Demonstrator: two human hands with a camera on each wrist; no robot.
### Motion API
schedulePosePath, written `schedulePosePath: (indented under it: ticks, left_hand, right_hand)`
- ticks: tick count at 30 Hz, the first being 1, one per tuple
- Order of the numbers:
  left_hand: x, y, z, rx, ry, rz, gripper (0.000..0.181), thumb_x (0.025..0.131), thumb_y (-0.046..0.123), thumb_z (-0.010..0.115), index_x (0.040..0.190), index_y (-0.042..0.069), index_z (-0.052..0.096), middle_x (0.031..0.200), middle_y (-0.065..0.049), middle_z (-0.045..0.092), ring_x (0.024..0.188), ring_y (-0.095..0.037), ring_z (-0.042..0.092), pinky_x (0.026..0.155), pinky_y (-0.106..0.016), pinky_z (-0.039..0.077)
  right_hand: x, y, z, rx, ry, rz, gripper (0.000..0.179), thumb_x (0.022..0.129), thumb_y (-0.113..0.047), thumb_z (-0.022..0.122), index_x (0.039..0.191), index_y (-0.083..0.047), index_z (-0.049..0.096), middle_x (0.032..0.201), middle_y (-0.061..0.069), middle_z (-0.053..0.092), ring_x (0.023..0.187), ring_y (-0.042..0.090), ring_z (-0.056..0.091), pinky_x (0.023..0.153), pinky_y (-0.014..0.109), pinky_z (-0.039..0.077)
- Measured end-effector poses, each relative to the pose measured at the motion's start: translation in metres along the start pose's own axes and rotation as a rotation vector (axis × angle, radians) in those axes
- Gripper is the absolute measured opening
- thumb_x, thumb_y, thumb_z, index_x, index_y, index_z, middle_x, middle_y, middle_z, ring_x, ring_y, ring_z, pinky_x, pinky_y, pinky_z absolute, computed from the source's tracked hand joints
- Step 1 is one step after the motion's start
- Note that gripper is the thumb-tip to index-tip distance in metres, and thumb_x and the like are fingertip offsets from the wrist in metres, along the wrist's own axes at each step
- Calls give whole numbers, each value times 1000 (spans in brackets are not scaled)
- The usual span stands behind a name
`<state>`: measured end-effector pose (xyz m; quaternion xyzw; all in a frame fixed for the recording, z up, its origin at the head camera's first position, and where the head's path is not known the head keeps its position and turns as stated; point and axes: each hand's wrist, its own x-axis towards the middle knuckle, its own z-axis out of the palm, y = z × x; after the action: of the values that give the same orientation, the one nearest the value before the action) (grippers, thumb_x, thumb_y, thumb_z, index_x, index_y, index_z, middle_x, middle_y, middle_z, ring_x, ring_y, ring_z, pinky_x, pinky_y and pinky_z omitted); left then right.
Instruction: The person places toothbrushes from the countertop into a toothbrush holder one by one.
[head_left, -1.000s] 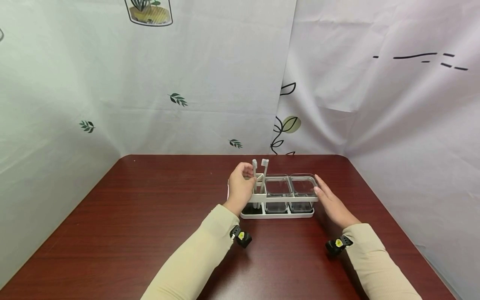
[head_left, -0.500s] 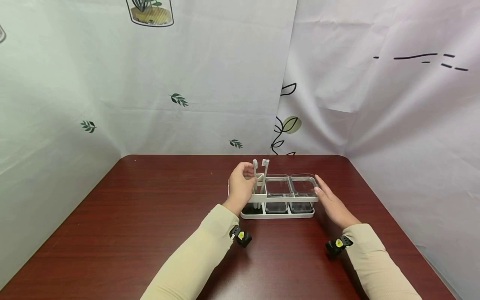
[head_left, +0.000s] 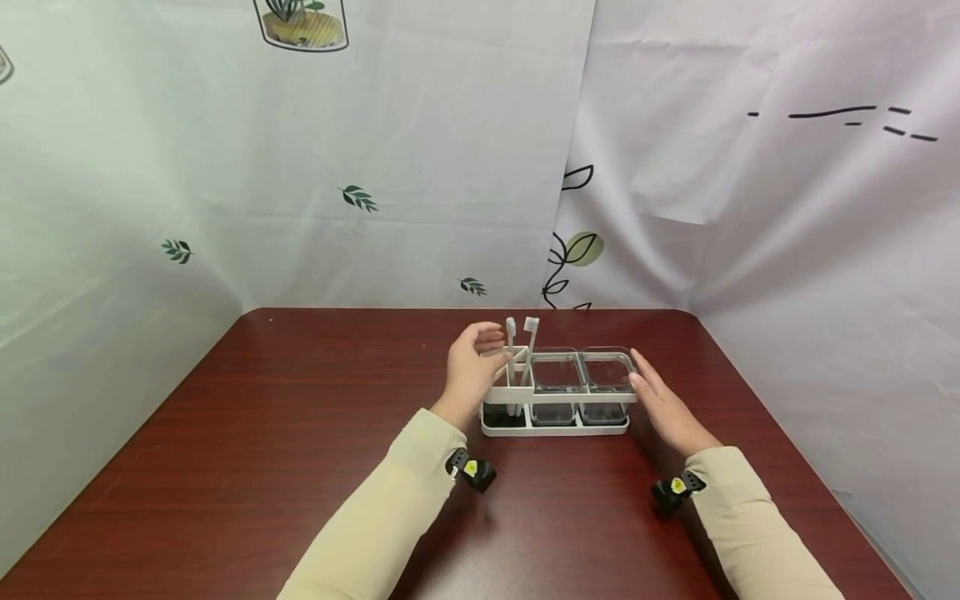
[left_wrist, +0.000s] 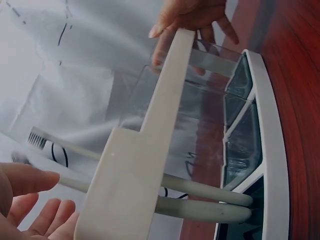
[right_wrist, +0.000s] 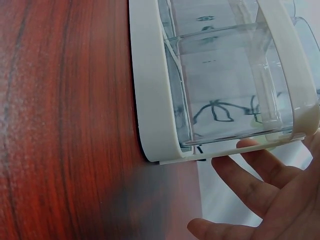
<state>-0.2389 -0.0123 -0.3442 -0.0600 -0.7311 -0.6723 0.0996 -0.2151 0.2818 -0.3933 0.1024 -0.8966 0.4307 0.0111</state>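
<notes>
A white toothbrush holder (head_left: 555, 431) stands on the table, two tiers high. Two white toothbrushes, one on the left (head_left: 511, 329) and one on the right (head_left: 531, 325), lean upright in its left compartment. Two clear cups, a middle one (head_left: 557, 375) and a right one (head_left: 607, 371), sit in the other slots. My left hand (head_left: 468, 371) is at the holder's left end; in the left wrist view its thumb and fingers are apart beside the brush handles, gripping nothing. My right hand (head_left: 670, 414) rests extended fingers against the holder's right end.
The dark red wooden table (head_left: 300, 433) extends around the holder. A white patterned cloth (head_left: 420, 150) hangs behind the table's back edge and along both sides. Black cameras are strapped to both wrists.
My left hand has let go of the left toothbrush and shifted slightly left, its fingers loosening. The toothbrushes, the holder and my right hand stay in place.
</notes>
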Motion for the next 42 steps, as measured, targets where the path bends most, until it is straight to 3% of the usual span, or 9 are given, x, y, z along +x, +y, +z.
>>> schedulePosePath:
  ticks: [9,15,20,25,42]
  left_hand:
    - [2,-3,-11,-125,26,-59,40,82,-12,65,119,-1,58,114,-19,62,107,-32,63,82,-32,54]
    - [6,-4,-21,-221,50,-69,41,82,-14,62,121,-3,57,111,-17,63,96,-21,66,77,-24,54]
    - [10,-7,-28,-309,79,-100,40,82,-14,62,121,-4,56,106,-13,63,88,-12,65,85,-34,54]
    - [11,-13,-34,-291,98,-141,39,85,-10,63,122,-3,55,109,-14,62,90,-15,64,94,-47,49]
    - [24,-29,-40,-203,144,-264,38,86,-6,65,123,0,57,114,-17,60,100,-27,63,95,-43,49]
  right_hand:
    - [0,-1,0,0,-4,3,61,105,-39,29,156,-16,5,157,25,14,140,50,18,105,70,18]
    - [0,-1,0,-4,-5,8,61,105,-41,29,156,-18,4,159,22,9,141,49,14,105,71,16]
    - [-1,-2,0,-1,-2,2,61,105,-40,29,156,-17,5,159,22,8,142,49,12,106,70,15]
    - [0,-1,0,0,-3,9,62,105,-42,29,156,-16,4,159,22,8,142,49,13,106,71,15]
    - [0,-1,1,8,2,-10,62,105,-41,29,156,-15,6,159,21,9,142,47,13,107,69,15]
